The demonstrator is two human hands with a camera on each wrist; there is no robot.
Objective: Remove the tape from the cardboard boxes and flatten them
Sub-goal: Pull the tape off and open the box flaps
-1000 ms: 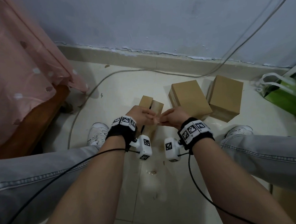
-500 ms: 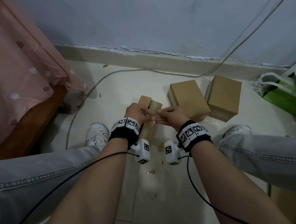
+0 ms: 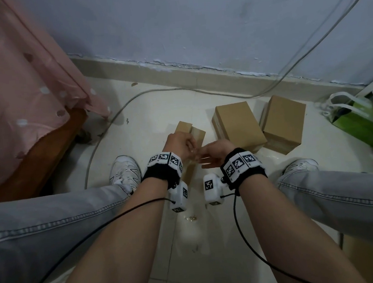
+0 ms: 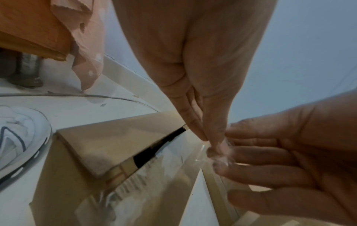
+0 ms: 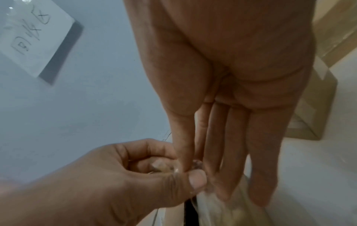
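A small cardboard box (image 3: 199,133) stands on the floor between my feet; the top flaps (image 4: 115,137) are parted by a dark gap. A strip of clear tape (image 4: 173,175) rises from the box to a crumpled wad (image 4: 220,154) between both hands. My left hand (image 3: 181,145) pinches the wad with thumb and curled fingers (image 5: 197,181). My right hand (image 3: 213,154) meets it from the right: thumb and forefinger tips (image 5: 182,166) close on the wad, and the other fingers (image 4: 280,172) are straight.
Two closed cardboard boxes (image 3: 237,126) (image 3: 283,123) lie to the right near the wall. A green bag (image 3: 360,122) sits at far right. A pink cloth (image 3: 22,86) hangs over a wooden frame on the left, with a cable (image 3: 94,156) beside it. My shoes (image 3: 124,170) (image 3: 300,166) flank the box.
Both hands stay together over the box and have shifted slightly towards me. The right hand's fingers have uncurled and now stretch out.
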